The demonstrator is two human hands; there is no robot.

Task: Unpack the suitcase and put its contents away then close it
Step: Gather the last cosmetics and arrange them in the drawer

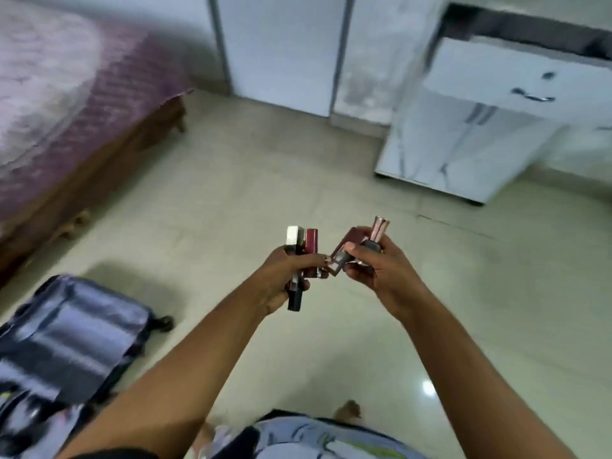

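Suitcase (66, 332), a blue-grey one with dark wheels, lies on the pale tiled floor (231, 193) at the lower left of the head view, blurred by motion; whether its lid is open or shut I cannot tell.

Both hands are raised side by side over the floor, in the middle of the view, each grasping a small bunch of cosmetic tubes. The left hand (284, 279) has its fingers curled round several sticks: a white-capped tube (293, 240) and a dark red tube (311, 243) stand up above the fingers, and a black tube (294, 299) sticks out below the palm. The right hand (374, 263) is clenched on another bunch, with two pink-gold tubes (379, 228) pointing up past the thumb and a maroon tube (352, 238) leaning toward the left hand. The two bunches nearly touch between the hands.

A bed (49, 94) with a pink-purple cover on a brown wooden frame fills the upper left. A white cabinet (480, 127) with a drawer and metal handles stands at the upper right, beside tall white wardrobe doors (281, 44) along the back wall. The person's patterned clothing (314, 438) and a bare foot (347, 409) show at the bottom edge.
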